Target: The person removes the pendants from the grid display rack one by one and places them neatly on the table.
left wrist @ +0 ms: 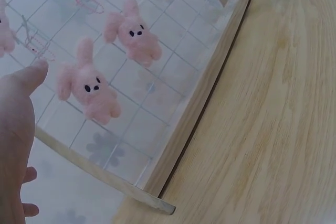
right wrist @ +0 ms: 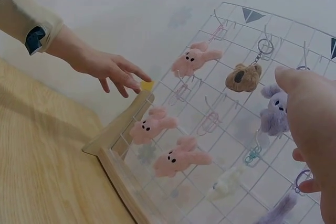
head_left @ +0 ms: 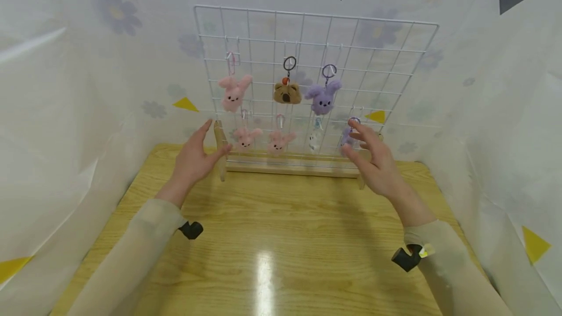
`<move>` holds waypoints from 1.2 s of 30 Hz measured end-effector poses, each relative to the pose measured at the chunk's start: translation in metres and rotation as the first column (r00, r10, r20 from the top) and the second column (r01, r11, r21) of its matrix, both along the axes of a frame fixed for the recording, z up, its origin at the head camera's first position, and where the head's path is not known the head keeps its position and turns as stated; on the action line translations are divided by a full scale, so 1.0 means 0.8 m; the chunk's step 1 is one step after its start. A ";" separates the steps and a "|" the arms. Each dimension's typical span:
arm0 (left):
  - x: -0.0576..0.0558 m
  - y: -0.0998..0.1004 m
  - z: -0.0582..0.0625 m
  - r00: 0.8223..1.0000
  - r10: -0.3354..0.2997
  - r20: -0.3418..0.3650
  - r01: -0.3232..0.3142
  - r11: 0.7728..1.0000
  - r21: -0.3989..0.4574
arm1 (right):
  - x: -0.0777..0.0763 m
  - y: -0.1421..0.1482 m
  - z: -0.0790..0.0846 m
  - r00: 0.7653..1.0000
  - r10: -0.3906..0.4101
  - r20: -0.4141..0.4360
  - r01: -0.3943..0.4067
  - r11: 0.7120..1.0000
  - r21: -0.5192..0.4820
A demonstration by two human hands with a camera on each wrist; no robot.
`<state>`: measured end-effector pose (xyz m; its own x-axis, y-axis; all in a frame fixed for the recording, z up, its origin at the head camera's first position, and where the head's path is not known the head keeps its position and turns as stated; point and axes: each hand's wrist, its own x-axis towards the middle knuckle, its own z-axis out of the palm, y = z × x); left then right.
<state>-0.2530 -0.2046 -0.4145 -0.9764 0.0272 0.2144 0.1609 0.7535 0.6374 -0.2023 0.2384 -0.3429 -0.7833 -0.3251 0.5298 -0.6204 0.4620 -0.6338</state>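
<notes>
A white wire grid rack (head_left: pixel 276 12) stands upright on a wooden base (head_left: pixel 290 168), hung with plush keychains on hooks. The upper row has a pink bunny (head_left: pixel 232 95), a brown bear head (head_left: pixel 287 94) and a purple bunny (head_left: pixel 323 101). Lower down hang two pink bunnies (left wrist: pixel 94 90), a white plush (head_left: pixel 313 141) and a purple plush (head_left: pixel 346 140). My left hand (head_left: pixel 193 162) is beside the rack's left wooden leg, thumb and fingers spread, holding nothing. My right hand (head_left: pixel 375 165) is at the right end, fingers apart, partly covering the lower purple plush.
The rack stands toward the back of a wood-grain table (head_left: pixel 281 228). White sheeting with flowers and triangles (head_left: pixel 131 62) encloses the back and both sides. Small black devices (head_left: pixel 191 230) are worn on both wrists.
</notes>
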 end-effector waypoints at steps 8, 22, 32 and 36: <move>-0.008 -0.001 -0.004 1.000 0.005 0.023 -0.007 0.997 0.082 | -0.010 0.002 0.008 1.000 0.026 0.007 -0.025 0.999 -0.048; -0.022 -0.001 0.000 0.999 0.020 0.027 -0.024 0.987 0.156 | -0.029 0.001 0.028 0.999 0.003 0.047 0.001 0.997 -0.072; -0.027 0.004 0.002 0.999 0.032 0.031 -0.039 0.972 0.230 | -0.044 -0.003 0.039 0.999 0.017 0.037 -0.011 0.986 -0.165; -0.029 0.006 0.000 0.998 0.050 0.033 -0.057 0.966 0.254 | -0.051 -0.004 0.042 0.998 0.069 0.013 -0.065 0.976 -0.206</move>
<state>-0.2761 -0.2001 -0.4147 -0.9803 -0.0771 0.1817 0.1056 0.5728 0.8129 -0.2428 0.2356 -0.3095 -0.7743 -0.2636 0.5754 -0.6322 0.2787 -0.7230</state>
